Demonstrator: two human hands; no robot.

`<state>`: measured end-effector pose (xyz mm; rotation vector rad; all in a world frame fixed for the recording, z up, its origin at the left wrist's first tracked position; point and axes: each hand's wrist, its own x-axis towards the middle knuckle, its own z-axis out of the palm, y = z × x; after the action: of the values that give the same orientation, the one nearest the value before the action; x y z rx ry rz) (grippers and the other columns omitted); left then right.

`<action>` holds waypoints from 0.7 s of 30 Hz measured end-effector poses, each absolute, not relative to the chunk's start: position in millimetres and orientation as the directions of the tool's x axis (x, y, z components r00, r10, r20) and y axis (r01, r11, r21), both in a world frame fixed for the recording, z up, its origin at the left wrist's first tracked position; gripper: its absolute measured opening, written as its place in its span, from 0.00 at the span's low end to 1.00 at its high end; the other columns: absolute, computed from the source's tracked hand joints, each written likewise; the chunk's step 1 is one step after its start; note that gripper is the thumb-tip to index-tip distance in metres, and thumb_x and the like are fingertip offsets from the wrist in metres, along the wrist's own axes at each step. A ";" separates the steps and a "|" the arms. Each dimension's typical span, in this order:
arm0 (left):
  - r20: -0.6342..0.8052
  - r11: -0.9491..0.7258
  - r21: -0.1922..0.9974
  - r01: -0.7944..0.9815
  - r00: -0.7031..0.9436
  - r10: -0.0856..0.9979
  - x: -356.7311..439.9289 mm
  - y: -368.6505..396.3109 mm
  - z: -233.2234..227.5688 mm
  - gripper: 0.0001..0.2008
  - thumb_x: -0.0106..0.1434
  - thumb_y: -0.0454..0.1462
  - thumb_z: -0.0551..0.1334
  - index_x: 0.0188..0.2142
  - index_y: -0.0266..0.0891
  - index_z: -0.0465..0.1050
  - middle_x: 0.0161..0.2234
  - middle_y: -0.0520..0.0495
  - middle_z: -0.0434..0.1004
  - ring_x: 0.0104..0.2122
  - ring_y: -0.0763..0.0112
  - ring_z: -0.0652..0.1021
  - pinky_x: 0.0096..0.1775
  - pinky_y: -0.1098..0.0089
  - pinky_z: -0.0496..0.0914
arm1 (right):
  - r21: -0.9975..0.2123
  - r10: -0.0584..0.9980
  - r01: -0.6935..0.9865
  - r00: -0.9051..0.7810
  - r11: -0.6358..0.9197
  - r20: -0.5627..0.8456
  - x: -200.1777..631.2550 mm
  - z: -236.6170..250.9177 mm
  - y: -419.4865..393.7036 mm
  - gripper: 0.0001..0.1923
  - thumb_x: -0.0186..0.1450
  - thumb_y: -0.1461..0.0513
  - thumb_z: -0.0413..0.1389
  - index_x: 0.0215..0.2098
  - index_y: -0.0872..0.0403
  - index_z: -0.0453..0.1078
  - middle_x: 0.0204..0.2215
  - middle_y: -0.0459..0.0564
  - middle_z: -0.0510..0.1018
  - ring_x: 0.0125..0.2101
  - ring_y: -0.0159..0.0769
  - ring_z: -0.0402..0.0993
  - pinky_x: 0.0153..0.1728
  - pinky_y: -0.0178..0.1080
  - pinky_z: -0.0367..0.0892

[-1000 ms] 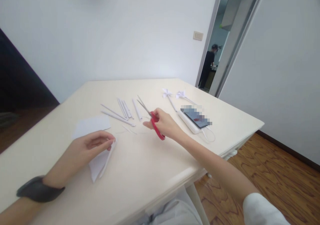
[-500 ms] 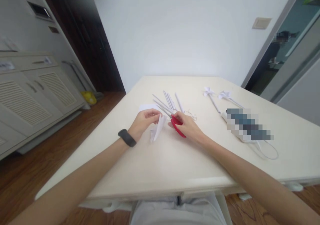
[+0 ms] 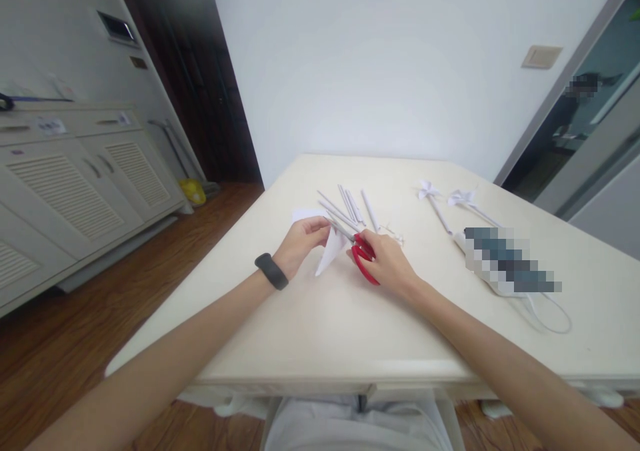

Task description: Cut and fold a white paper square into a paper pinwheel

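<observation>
A: Where is the folded paper [image 3: 331, 252], and what has hold of it?

B: It lies on the cream worktop [image 3: 320, 331], just on the wall side of the person's near edge. The left hand [image 3: 301, 243] pinches its upper corner, fingers [image 3: 320, 223] closed on the paper. From that pinch the paper's long axis runs down toward the person and slightly leftward, tapering to a point.

A: And the red-handled scissors [image 3: 361, 254]?

B: Just to the right of the folded paper, in the right hand [image 3: 389, 261], whose fingers are clamped through and around the red loops. The blades point up and left, away from the person, and their tips reach the top of the paper right beside the left fingertips. Whether the blades stand apart or shut I cannot tell; they read as one thin line.

A: So which hand is nearer the paper?

B: The left holds it; the right sits just beside it, with the blades crossing toward the paper's upper corner.

A: What else lies around?

B: Beyond the folded paper, thin rolled paper sticks [image 3: 350, 207] lie in a loose fan. Well to its right are two small paper pinwheels [image 3: 429, 191], then a white power bank [image 3: 493, 281] with a cable [image 3: 547, 314].
</observation>
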<state>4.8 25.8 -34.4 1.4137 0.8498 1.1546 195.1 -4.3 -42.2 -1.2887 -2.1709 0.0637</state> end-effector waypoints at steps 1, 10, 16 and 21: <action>0.195 -0.176 0.980 -0.091 0.273 0.942 4.6 25.9 -34.6 0.09 0.54 0.39 0.64 0.34 0.36 0.75 0.30 0.48 0.77 0.31 0.70 0.74 0.38 0.69 0.67 | -0.318 0.807 0.789 -0.345 0.526 0.480 194.6 -41.9 -4.4 0.07 0.63 0.58 0.48 0.30 0.53 0.62 0.24 0.47 0.73 0.23 0.34 0.65 0.26 0.35 0.55; 0.203 -0.191 0.979 -0.073 0.257 0.945 5.9 22.5 -32.7 0.08 0.53 0.39 0.64 0.31 0.37 0.74 0.30 0.49 0.76 0.30 0.72 0.73 0.35 0.70 0.66 | -0.177 0.773 0.844 -0.353 0.506 0.527 195.2 -43.5 -4.2 0.08 0.62 0.59 0.48 0.38 0.54 0.63 0.28 0.49 0.75 0.28 0.39 0.70 0.40 0.40 0.58; 0.195 -0.178 0.980 -0.088 0.249 0.949 6.8 21.7 -32.2 0.08 0.54 0.39 0.64 0.30 0.36 0.74 0.30 0.49 0.76 0.30 0.71 0.74 0.37 0.70 0.66 | -0.132 0.757 0.855 -0.361 0.502 0.545 194.4 -43.3 -5.9 0.09 0.63 0.60 0.47 0.39 0.55 0.63 0.30 0.51 0.76 0.30 0.41 0.71 0.42 0.41 0.57; 0.178 -0.126 0.974 -0.191 0.288 0.941 9.0 20.0 -34.4 0.06 0.54 0.38 0.64 0.30 0.37 0.74 0.28 0.49 0.76 0.30 0.70 0.74 0.38 0.70 0.67 | -0.094 0.756 0.867 -0.368 0.490 0.541 194.7 -43.8 -4.8 0.09 0.62 0.61 0.47 0.40 0.56 0.63 0.32 0.53 0.76 0.31 0.42 0.71 0.41 0.42 0.57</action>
<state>9.0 20.0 -34.4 1.3218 0.7809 1.1620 194.7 -4.8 -43.8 -1.3341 -2.2148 -0.2792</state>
